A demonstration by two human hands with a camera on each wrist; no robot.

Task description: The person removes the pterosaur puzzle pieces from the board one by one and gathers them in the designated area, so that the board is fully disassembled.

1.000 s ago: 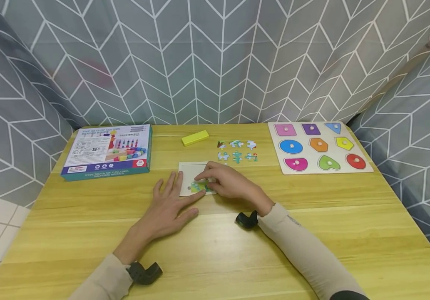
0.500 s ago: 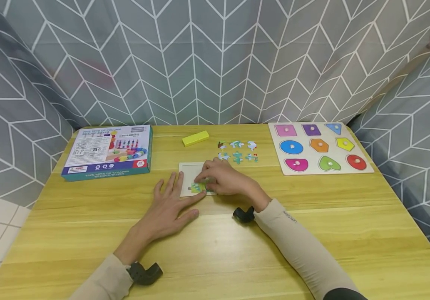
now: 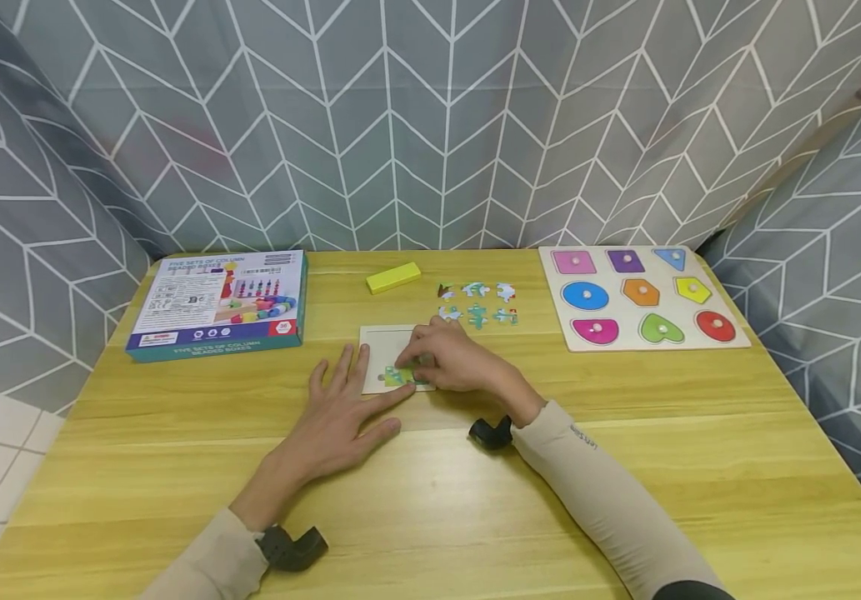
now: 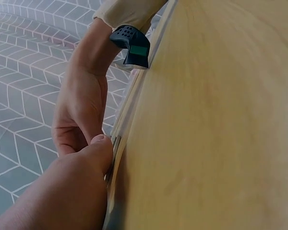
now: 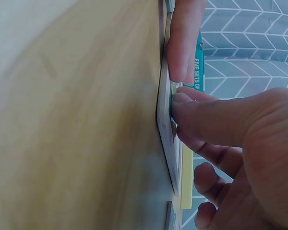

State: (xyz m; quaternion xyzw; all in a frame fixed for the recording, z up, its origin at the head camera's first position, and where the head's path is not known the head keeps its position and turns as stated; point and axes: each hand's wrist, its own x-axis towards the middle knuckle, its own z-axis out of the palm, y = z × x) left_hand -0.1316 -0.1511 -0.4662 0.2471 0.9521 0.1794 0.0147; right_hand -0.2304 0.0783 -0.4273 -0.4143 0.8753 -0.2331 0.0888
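Note:
A small pale puzzle tray [image 3: 377,340] lies mid-table, with joined green and blue jigsaw pieces [image 3: 394,377] along its near edge. My left hand [image 3: 334,429] is spread flat at the tray's left and near sides, its index fingertip touching the pieces. Over the tray's right part, my right hand [image 3: 460,358] pinches a jigsaw piece between thumb and fingers; a thin teal edge of that jigsaw piece [image 5: 172,106] shows by the thumb in the right wrist view. The fingers hide most of it. Beyond the right hand lie several loose jigsaw pieces [image 3: 478,315] in two rows.
A boxed bead set [image 3: 216,304] stands at the back left. Behind the tray lies a yellow block [image 3: 393,277]. At the back right is a wooden shape board [image 3: 628,337] with coloured knobbed shapes. A patterned grey curtain [image 3: 415,125] hangs behind the table.
The right hand shifts very slightly over the tray while still pinching the jigsaw piece. The left hand stays in place.

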